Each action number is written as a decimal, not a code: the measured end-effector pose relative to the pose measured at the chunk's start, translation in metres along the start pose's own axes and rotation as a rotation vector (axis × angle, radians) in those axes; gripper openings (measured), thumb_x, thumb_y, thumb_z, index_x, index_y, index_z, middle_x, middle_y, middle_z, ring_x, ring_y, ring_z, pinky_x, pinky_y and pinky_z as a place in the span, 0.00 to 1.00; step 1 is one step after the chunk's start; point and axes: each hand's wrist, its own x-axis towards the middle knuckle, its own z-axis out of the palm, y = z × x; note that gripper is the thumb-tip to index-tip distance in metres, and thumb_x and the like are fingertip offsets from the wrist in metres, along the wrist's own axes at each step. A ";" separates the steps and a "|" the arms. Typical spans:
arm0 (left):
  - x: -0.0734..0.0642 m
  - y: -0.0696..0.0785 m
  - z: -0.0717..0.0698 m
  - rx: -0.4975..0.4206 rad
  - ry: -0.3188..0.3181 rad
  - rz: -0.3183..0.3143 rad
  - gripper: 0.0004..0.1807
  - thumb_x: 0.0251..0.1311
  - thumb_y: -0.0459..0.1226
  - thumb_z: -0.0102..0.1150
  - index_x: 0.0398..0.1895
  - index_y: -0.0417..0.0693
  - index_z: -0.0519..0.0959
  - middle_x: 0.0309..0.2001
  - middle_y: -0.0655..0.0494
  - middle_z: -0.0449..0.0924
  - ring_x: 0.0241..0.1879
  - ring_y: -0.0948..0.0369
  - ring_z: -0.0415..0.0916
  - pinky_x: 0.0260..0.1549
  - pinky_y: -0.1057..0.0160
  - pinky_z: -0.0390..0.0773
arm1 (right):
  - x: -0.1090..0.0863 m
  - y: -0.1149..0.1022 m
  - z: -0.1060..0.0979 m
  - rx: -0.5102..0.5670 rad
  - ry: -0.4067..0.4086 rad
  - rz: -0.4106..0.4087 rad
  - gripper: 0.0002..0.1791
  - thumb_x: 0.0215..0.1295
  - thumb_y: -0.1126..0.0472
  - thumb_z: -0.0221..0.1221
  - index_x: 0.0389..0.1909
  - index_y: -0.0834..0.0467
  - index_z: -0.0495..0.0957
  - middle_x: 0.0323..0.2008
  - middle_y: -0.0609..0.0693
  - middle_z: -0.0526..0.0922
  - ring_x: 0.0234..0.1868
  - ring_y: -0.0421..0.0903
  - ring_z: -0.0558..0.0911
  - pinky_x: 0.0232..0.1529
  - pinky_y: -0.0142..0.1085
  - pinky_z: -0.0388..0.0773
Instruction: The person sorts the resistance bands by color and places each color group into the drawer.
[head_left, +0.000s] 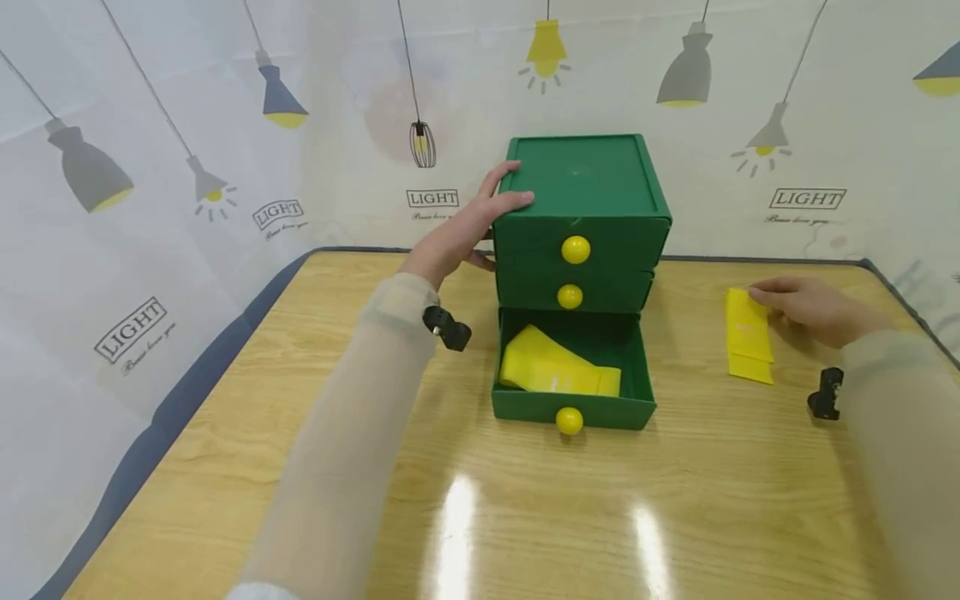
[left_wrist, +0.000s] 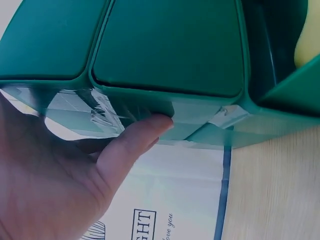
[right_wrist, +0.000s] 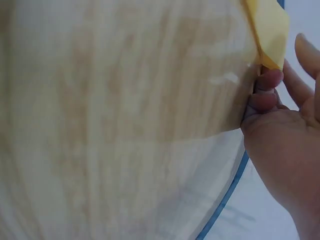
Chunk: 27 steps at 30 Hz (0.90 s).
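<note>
A green chest of three drawers [head_left: 580, 173] with yellow ball knobs stands on the table, its bottom drawer [head_left: 534, 407] pulled out. A bent, flat yellow band [head_left: 561, 371] with white marks lies inside that drawer. My left hand [head_left: 468, 221] rests on the chest's upper left corner, with two fingertips on its top. In the left wrist view, a digit [left_wrist: 135, 142] presses the taped side. Off to the right, my right hand [head_left: 817, 308] pinches the corner of another folded yellow band [head_left: 748, 333]. Curled fingertips [right_wrist: 270, 80] meet that band's corner in the right wrist view.
The wooden table [head_left: 337, 467] ends at a dark blue edge in front of a wall sheet [head_left: 480, 75] printed with lamps. Small black cameras are strapped to the left wrist [head_left: 447, 327] and right wrist [head_left: 826, 394]. The open drawer juts toward me.
</note>
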 end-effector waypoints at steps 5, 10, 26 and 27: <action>-0.001 0.000 0.000 -0.017 0.010 0.003 0.41 0.70 0.65 0.54 0.79 0.98 0.44 0.88 0.60 0.38 0.82 0.41 0.56 0.58 0.32 0.82 | 0.002 0.001 0.001 0.024 0.037 0.021 0.39 0.88 0.44 0.42 0.79 0.74 0.55 0.49 0.50 0.77 0.47 0.44 0.72 0.42 0.32 0.74; 0.000 0.001 0.002 -0.021 0.023 -0.008 0.41 0.70 0.66 0.54 0.79 0.98 0.44 0.88 0.60 0.37 0.81 0.41 0.57 0.59 0.32 0.82 | 0.000 0.003 0.003 0.077 0.045 0.021 0.33 0.87 0.50 0.47 0.75 0.73 0.58 0.41 0.42 0.76 0.37 0.39 0.72 0.37 0.34 0.75; 0.001 0.000 0.004 -0.009 0.031 -0.009 0.41 0.70 0.67 0.52 0.80 0.97 0.43 0.88 0.58 0.37 0.81 0.42 0.58 0.58 0.32 0.82 | -0.003 0.007 0.003 0.080 0.065 0.004 0.31 0.85 0.50 0.53 0.70 0.72 0.61 0.46 0.42 0.76 0.42 0.38 0.74 0.43 0.31 0.78; 0.001 0.000 0.004 -0.010 0.032 -0.008 0.41 0.70 0.67 0.52 0.80 0.96 0.43 0.88 0.58 0.38 0.81 0.42 0.58 0.58 0.32 0.82 | -0.003 0.007 0.003 0.082 0.062 0.005 0.30 0.85 0.51 0.52 0.70 0.72 0.61 0.46 0.42 0.76 0.42 0.38 0.74 0.43 0.31 0.78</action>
